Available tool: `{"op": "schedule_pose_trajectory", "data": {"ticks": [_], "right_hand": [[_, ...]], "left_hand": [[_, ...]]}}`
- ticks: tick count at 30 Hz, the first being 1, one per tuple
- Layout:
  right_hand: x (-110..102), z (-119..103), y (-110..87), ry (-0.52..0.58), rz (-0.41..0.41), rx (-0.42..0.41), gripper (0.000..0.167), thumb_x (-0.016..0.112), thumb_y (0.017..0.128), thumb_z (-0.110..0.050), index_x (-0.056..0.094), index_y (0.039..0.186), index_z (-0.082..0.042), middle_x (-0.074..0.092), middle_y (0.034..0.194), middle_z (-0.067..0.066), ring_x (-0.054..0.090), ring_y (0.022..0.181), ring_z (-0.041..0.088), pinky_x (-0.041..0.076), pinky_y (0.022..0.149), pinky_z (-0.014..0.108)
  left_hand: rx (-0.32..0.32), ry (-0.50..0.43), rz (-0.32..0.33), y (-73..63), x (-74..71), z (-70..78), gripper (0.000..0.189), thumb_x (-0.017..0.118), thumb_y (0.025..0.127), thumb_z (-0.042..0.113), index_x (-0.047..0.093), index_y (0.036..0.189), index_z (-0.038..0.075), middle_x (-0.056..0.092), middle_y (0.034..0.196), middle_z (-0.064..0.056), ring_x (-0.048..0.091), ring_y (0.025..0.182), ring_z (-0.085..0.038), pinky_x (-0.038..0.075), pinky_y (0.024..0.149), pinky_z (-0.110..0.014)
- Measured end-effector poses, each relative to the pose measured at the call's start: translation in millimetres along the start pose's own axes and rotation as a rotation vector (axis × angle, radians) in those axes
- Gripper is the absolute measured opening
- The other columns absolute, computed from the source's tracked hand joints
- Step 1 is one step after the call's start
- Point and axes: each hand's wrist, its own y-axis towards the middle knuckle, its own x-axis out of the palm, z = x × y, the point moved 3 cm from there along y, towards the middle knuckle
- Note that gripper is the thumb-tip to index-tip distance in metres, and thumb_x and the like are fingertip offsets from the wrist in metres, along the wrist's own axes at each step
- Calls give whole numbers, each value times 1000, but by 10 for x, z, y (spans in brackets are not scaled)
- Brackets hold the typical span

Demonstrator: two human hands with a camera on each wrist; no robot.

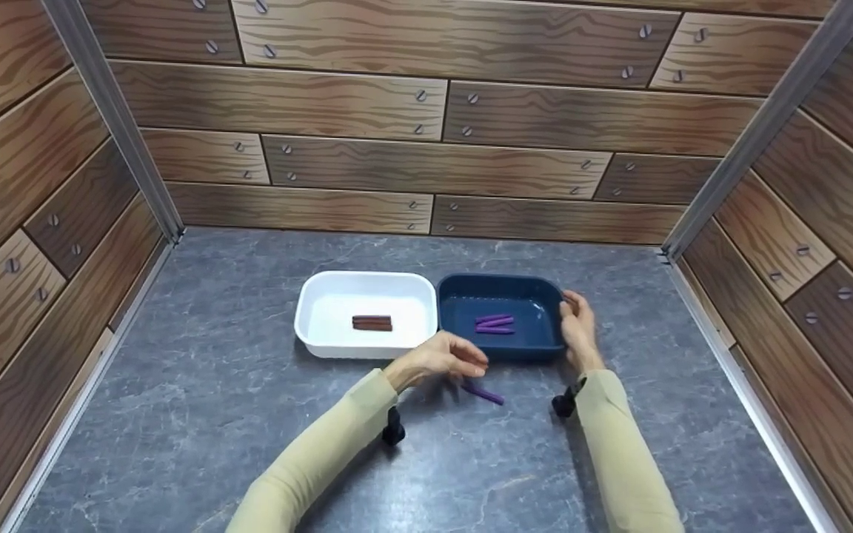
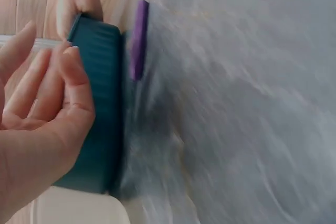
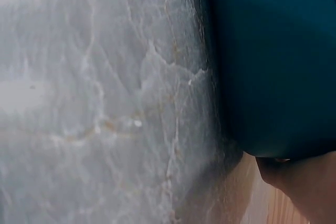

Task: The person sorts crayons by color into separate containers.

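My left hand hovers just in front of the dark blue tray, its fingers loosely bent around nothing. Close to its fingertips, a purple crayon-like stick lies on the table; the left wrist view shows this stick beside the tray's outer wall. My right hand grips the tray's right end at the rim. In the right wrist view, part of that hand shows against the tray's corner. Several more purple sticks lie inside the blue tray.
A white tray stands against the blue tray's left side, with a few brown sticks lying in it. Wood-patterned walls enclose the grey marbled tabletop at the back and both sides.
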Motion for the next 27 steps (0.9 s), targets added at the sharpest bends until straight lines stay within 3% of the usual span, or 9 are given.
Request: {"op": "schedule_pose_trajectory", "data": {"ticks": [4,9,17,27], "right_hand": [[-11,3,1,-10,3,9,43,35,107,-14,36,149,-8,37,153,17,37,138,30,33,114,43],[-5,-3,0,-21,3,11,44,34,107,-14,35,150,-9,37,153,17,37,139,30,33,113,43],[6,2,8,-1,-4,5,43,35,106,-13,36,149,-7,40,150,19,39,134,29,34,110,40],[2,6,10,4,-9,14,44,35,106,-13,35,150,-7,37,154,18,37,139,30,32,114,42]], "left_hand": [[-71,66,0,-30,-18,-76,36,78,80,4,69,113,-6,75,96,-5,63,72,-4,52,64,-24],[-107,139,15,-37,12,-160,34,78,77,-2,70,110,-7,75,99,-15,57,64,-2,48,56,-17],[-76,331,58,-11,88,-156,30,79,71,-9,74,100,-4,74,97,-18,62,75,-5,48,64,-13],[-59,519,97,-13,112,-123,26,85,67,-4,79,90,6,76,85,-6,55,64,1,44,56,-12]]}}
